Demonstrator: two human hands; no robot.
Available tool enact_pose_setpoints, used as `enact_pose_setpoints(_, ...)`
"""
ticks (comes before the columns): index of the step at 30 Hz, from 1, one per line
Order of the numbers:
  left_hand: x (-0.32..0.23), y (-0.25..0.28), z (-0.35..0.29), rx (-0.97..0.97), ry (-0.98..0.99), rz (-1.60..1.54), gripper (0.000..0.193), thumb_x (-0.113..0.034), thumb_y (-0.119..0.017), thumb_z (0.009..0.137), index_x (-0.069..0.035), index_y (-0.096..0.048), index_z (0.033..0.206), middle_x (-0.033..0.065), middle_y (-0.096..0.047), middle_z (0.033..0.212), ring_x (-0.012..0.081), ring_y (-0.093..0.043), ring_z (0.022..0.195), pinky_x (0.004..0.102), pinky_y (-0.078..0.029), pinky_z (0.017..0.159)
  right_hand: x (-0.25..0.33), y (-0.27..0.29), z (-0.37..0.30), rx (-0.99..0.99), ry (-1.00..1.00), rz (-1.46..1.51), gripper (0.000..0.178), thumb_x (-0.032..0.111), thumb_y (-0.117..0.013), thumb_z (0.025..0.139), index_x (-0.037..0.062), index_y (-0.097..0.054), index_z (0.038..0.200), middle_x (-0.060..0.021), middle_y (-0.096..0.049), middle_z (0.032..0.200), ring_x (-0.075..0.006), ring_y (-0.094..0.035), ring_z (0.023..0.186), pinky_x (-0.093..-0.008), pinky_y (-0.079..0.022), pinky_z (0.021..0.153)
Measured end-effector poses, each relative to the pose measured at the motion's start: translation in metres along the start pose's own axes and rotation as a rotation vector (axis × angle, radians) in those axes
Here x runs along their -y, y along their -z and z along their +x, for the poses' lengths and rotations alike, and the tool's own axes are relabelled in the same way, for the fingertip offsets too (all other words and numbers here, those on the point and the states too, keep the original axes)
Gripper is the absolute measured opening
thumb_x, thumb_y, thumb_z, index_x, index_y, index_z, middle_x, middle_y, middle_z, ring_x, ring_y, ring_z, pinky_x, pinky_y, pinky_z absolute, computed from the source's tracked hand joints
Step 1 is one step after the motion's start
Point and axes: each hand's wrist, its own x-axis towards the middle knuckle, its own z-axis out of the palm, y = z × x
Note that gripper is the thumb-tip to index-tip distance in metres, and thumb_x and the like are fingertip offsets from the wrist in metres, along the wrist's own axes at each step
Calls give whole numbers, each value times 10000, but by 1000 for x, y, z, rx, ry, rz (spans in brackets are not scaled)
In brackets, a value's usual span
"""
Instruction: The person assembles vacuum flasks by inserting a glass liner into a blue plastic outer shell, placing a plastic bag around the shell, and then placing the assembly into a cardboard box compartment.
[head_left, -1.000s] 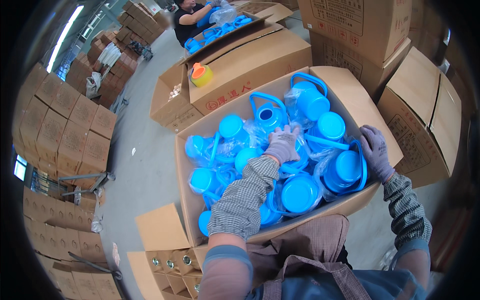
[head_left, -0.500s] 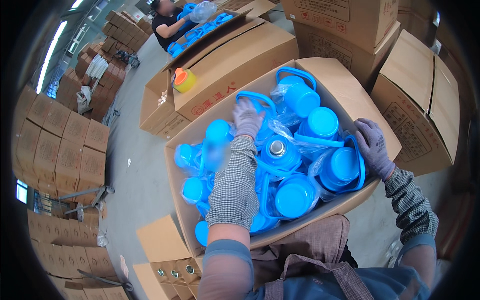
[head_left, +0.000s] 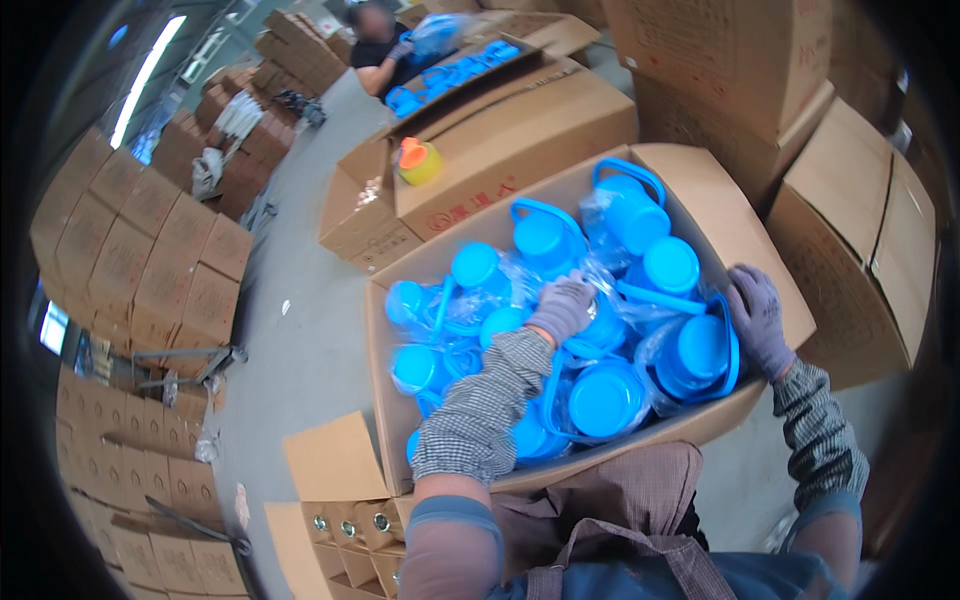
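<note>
Blue cylindrical plastic flasks (head_left: 605, 398) in a brown cardboard box (head_left: 379, 385); grey-gloved left hand (head_left: 564, 306), fingers curled over central flask (head_left: 606, 331); grey-gloved right hand (head_left: 757, 318), fingers bent at right rim; grips indeterminable.

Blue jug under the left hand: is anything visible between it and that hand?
Nothing visible stands between them: the left hand is right over the blue jug. Clear plastic wrap bunches just beyond the hand, beside it rather than across; the hand hides whether any lies underneath.
</note>
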Motion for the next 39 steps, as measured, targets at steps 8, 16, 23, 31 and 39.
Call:
enact_pose_setpoints(8, -2, 28, -13, -75, 179, -305, 397, -325, -635, 837, -51, -645, 1125, 219, -647, 1130, 376, -635, 1084, 452, -525, 900, -7, -5, -5, -7, 3, -51, 268, 158, -563, 918, -7, -638, 1116, -213, -619, 1160, -383, -573, 1089, -458, -455, 963)
enact_pose_setpoints(16, -27, 62, -156, -79, 67, -1647, 433, -244, -668, 891, 4, -579, 1235, 80, -645, 901, 139, -649, 771, 274, -536, 606, 140, -17, -1, 277, 289, 530, 767, 127, -816, 755, 45, -469, 1434, -199, -531, 1375, -344, -518, 1268, -426, -454, 1028)
enact_pose_setpoints(23, -19, 18, -310, -297, 394, -1799, 355, -226, -605, 997, -23, -571, 1287, 55, -651, 931, 125, -646, 772, 261, -552, 625, 212, -87, -26, 1131, -272, 1063, 530, 254, -759, 890, 20, -577, 1330, -74, -664, 1074, -155, -672, 921, -290, -559, 776)
enact_pose_setpoints(31, -31, -43, -387, -624, 333, -1639, 333, -78, -579, 994, -4, -568, 1319, 105, -666, 1135, 155, -666, 970, 284, -554, 824, 363, -170, 94, 1457, -342, 780, 483, 367, -662, 932, 23, -601, 1265, -169, -632, 1204, -267, -643, 1061, -413, -540, 920)
enact_pose_setpoints(39, -38, -17, -367, -531, 80, -1228, 331, -149, -680, 926, -32, -626, 1231, 121, -653, 1093, 202, -677, 918, 315, -545, 798, 454, -173, 184, 829, 91, 824, 524, 379, -635, 907, -20, -589, 1242, -120, -668, 1063, -188, -656, 845, -345, -547, 688)
